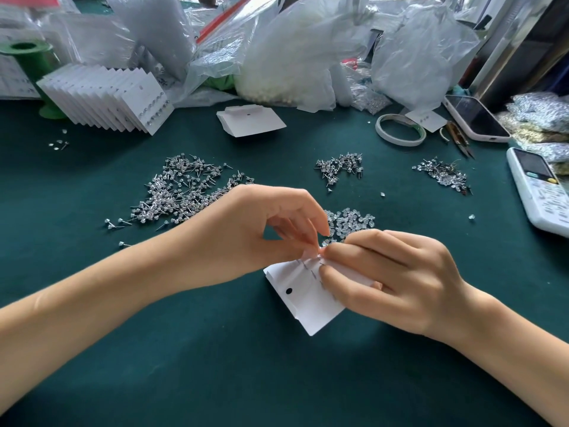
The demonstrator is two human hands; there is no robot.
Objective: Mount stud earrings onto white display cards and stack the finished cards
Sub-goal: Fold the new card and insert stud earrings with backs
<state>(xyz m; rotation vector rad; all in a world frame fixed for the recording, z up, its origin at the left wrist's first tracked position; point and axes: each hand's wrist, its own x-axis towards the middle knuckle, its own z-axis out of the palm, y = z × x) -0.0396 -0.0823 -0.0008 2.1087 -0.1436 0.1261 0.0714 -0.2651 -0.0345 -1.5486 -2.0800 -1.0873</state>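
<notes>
On the green cloth, far left: finished cards (107, 100) are stacked | stud pile (184, 189) lies loose | left hand (261, 229) is pinched at card (303, 298) top edge | right hand (391, 272) is clamped on card | card judged light, bendable; best held by edges, clear of posts.

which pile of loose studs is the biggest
The pile at left, just beyond the left hand. It spreads far wider than the two small piles at centre and right.
</notes>
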